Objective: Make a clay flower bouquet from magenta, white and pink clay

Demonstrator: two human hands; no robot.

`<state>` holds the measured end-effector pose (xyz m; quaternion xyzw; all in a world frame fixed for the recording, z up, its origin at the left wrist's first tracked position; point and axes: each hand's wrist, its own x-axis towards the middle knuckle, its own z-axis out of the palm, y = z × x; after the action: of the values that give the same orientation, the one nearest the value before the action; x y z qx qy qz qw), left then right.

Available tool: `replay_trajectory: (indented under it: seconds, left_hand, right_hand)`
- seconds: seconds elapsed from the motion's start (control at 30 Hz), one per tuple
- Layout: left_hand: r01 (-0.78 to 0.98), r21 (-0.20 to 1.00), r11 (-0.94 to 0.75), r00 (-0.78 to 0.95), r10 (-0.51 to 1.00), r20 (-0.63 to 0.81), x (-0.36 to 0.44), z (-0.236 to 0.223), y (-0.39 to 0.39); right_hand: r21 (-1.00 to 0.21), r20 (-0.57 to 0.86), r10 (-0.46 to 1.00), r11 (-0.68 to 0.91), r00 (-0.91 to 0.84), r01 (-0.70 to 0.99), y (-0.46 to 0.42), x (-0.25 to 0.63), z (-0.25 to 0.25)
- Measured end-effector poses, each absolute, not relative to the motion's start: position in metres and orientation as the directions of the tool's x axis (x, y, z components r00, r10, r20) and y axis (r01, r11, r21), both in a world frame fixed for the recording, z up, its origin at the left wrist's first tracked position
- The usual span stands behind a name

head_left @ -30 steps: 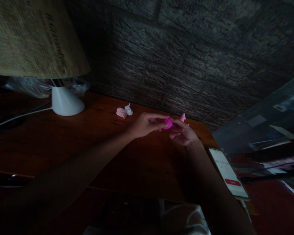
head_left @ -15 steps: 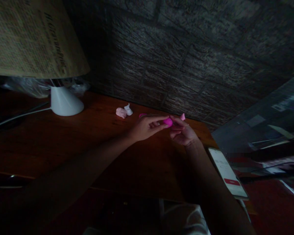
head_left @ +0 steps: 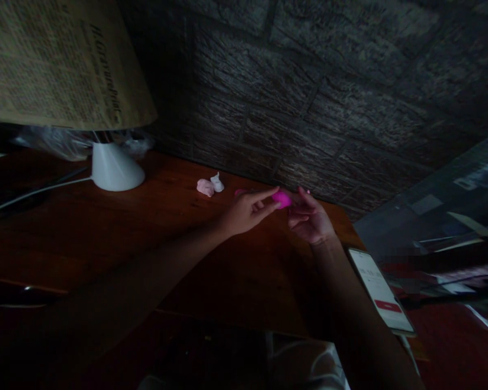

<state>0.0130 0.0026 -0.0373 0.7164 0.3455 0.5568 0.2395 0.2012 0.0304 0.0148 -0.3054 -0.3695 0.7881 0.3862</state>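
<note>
A bright pink lump (head_left: 282,199), which looks like soft modelling clay, is held above the back of the wooden table. My left hand (head_left: 247,210) pinches it from the left between thumb and fingertips. Just to its right is my right hand (head_left: 312,221), palm partly turned up, fingers bent and apart. Its fingertips are close to the lump's right side; whether they touch it I cannot tell. Behind my left hand a bit of another pink piece (head_left: 239,192) peeks out, mostly hidden. Left of it lie a pale pink lump (head_left: 205,187) and a small white piece (head_left: 217,182), side by side.
A lamp with a white base (head_left: 116,169) and printed shade (head_left: 69,65) stands at the left, its cable crossing the wooden table (head_left: 174,216). A stone-patterned wall (head_left: 293,92) rises behind. A lit phone (head_left: 381,292) lies at the table's right edge.
My right hand's fingers have spread and drawn slightly away from the pink lump, exposing more of it. My left hand keeps its pinch. The whole view has shifted a little.
</note>
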Motion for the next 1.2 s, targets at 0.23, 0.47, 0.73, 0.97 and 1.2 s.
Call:
replay_trajectory:
  seconds: [0.23, 0.47, 0.73, 0.97, 1.2]
  left_hand:
    - [0.258, 0.722, -0.642, 0.136, 0.764, 0.631, 0.020, -0.042, 0.001]
    - [0.221, 0.762, -0.609, 0.145, 0.793, 0.591, 0.021, -0.040, 0.002]
    - [0.098, 0.813, -0.573, 0.104, 0.819, 0.564, 0.022, -0.039, 0.000]
    - [-0.062, 0.871, -0.487, 0.105, 0.865, 0.491, 0.025, -0.044, 0.004]
    - [-0.161, 0.903, -0.398, -0.052, 0.917, 0.395, 0.019, -0.039, 0.012]
  right_hand:
    - [-0.907, -0.083, 0.861, -0.274, -0.503, -0.319, 0.033, 0.208, 0.012]
    - [-0.952, -0.010, 0.888, -0.149, -0.459, -0.269, 0.028, 0.201, 0.007]
    - [-0.970, 0.142, 0.908, 0.048, -0.394, -0.240, 0.021, 0.193, 0.004]
    - [-0.975, 0.163, 0.900, 0.085, -0.405, -0.204, 0.020, 0.194, 0.006]
    - [-0.983, 0.183, 0.908, 0.178, -0.377, -0.049, 0.018, 0.179, -0.002]
